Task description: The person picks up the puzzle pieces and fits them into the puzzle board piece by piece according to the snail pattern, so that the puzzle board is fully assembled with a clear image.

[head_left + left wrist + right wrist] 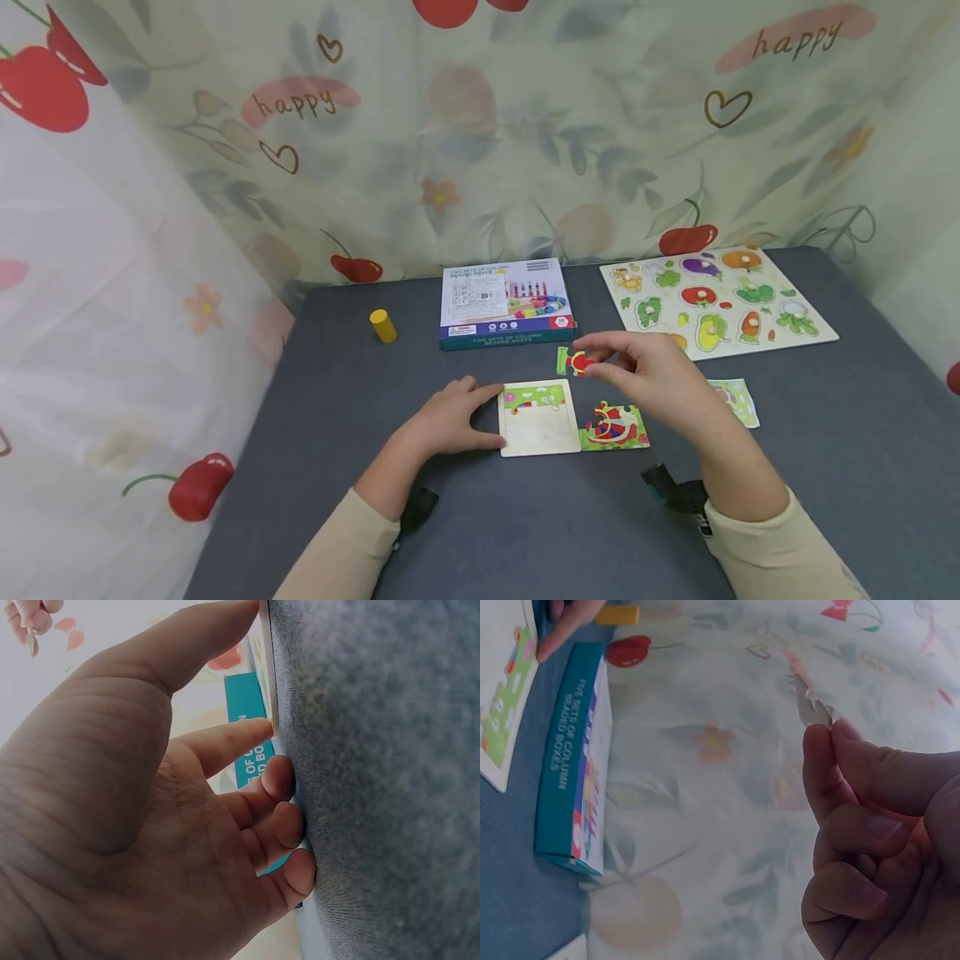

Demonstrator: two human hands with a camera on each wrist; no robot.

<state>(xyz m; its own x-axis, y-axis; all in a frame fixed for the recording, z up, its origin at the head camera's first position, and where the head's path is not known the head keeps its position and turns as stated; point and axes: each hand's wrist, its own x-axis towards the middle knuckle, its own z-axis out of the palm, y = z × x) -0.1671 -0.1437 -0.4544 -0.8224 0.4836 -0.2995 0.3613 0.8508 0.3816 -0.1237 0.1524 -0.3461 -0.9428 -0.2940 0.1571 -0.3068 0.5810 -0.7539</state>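
A jigsaw piece (576,362) in green and red is pinched between the thumb and index finger of my right hand (654,377), raised above the table. The right wrist view shows this piece (810,705) nearly edge-on, its other fingers curled. My left hand (442,421) touches the left side of a square wooden puzzle tray (538,435), thumb and index finger spread apart along it. A strip of fitted green pieces (536,397) fills the tray's top; bare wood shows below. Colourful loose pieces (617,428) lie against the tray's right side.
Behind the tray lies a beaded-toy box (506,304). A yellow cylinder (383,326) stands to its left. At the back right is a vegetable puzzle board (720,296), with a small green printed piece (741,403) in front of it, partly behind my right forearm. Patterned cloth hangs behind the table.
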